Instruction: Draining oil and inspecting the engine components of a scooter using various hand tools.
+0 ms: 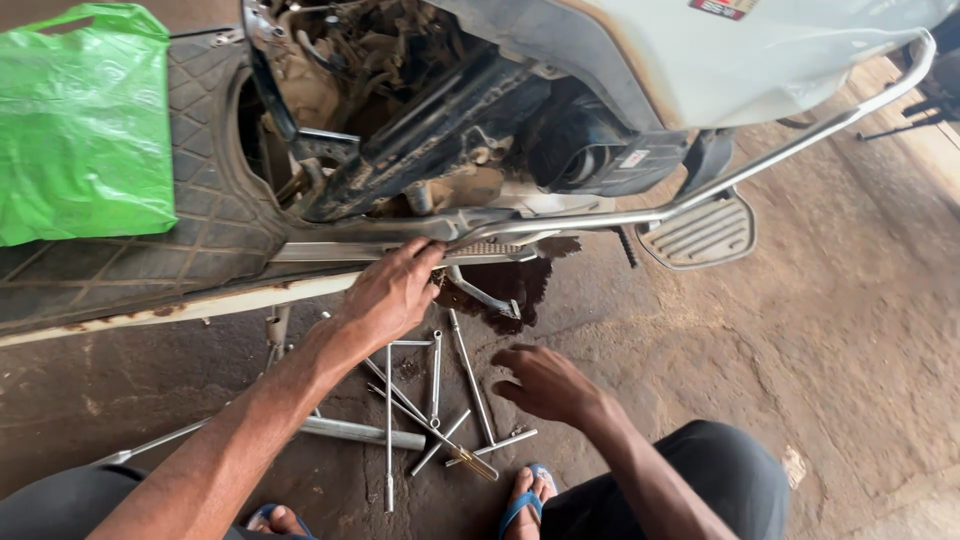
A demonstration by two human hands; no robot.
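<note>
You are pressing your left hand [392,290], fingers curled, against the grey metal underside rail of the white scooter [400,250], while your right hand [545,383], loosely open and empty, is hovering over the long steel T-handle wrenches [432,400] scattered on the near floor; picking one probably comes next

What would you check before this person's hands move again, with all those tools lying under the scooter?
1. Left hand braced on the scooter's lower rail: ok, fingers on its edge.
2. Right hand empty: ok, open above the T-wrenches, no grip on any.
3. Tools within reach: ok, scattered between the feet.
4. Floor dry: not ok, dark puddle under the engine.
5. Feet covered: not ok, open blue sandals.
6. Scooter steady: cannot tell.
</note>
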